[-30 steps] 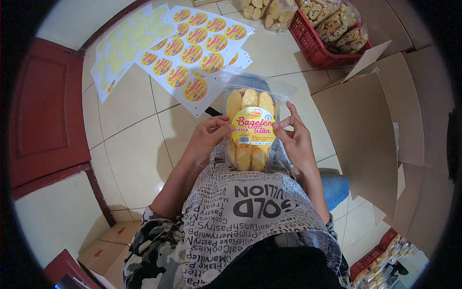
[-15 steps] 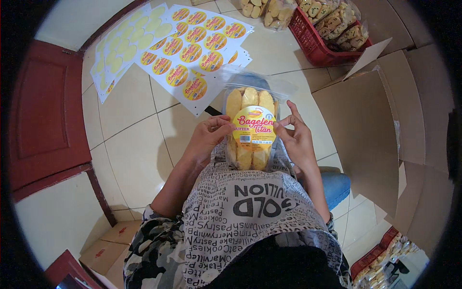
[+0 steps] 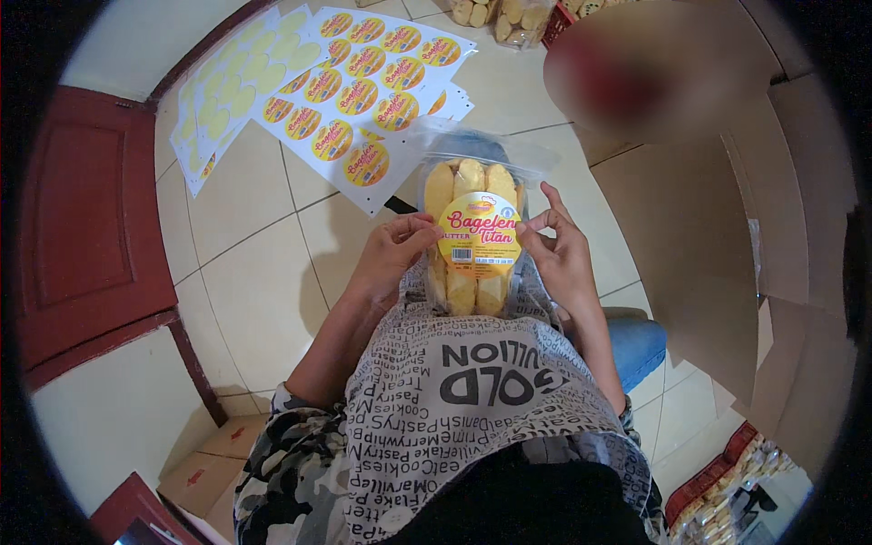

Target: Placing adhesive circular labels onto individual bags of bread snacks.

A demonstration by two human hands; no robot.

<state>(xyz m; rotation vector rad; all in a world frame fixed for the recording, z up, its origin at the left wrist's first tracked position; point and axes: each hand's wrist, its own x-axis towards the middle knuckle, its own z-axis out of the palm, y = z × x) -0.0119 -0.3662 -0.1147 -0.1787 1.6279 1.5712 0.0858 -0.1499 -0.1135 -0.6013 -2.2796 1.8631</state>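
A clear zip pouch of long yellow rusks rests upright on my patterned apron. Over its front lies a round yellow label with pink lettering; whether it is fully stuck down I cannot tell. My left hand pinches the label's left edge between thumb and fingers. At the right edge, my right hand also pinches it with thumb and index, its other fingers curled or raised.
Sheets of round stickers and pale sticker sheets lie on the tiled floor. Bagged baked goods stand behind. Cardboard is at right, boxes lower left, a red door left. An upper-right patch is blurred.
The pouch and both hands appear slightly higher in the picture, with little change in grip. The red crate at upper right is now mostly hidden in a blurred patch.
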